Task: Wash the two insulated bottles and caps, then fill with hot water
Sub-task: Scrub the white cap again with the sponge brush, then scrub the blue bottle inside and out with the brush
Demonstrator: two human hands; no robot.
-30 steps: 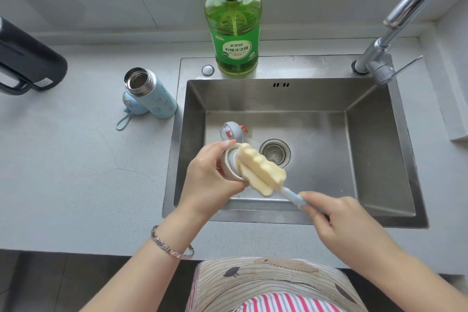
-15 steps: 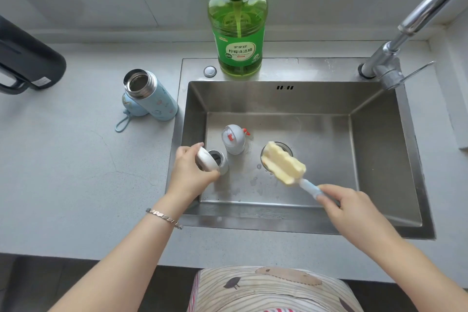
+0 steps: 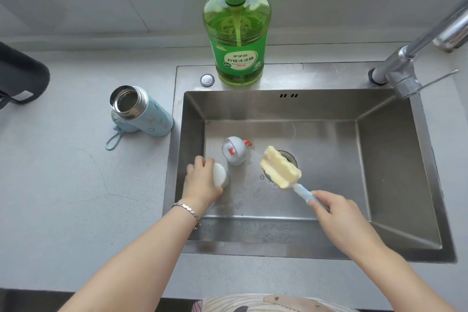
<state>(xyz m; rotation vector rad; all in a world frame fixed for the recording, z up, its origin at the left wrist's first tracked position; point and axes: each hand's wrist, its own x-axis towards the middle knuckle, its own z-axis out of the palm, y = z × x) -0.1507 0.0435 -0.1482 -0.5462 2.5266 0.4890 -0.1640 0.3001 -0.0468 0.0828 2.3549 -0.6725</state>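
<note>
head view: a white cap [image 3: 219, 175] lies low at the front left of the sink [image 3: 395, 159] floor, with the left hand [image 3: 200, 182] curled over it and its fingers wrapped round the side. a grey cap [image 3: 234, 151] stands just beyond, between that hand and the yellow sponge brush [image 3: 279, 167], whose long axis slants from the drain back to the right hand [image 3: 339, 213], closed round the blue handle. the left hand is nearer the grey cap; the open blue bottle [image 3: 144, 114] stands on the counter [image 3: 76, 185] left of the sink.

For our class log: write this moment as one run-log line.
left hand holds white bottle in sink | right hand holds sponge brush over drain | grey cap on sink floor
</note>
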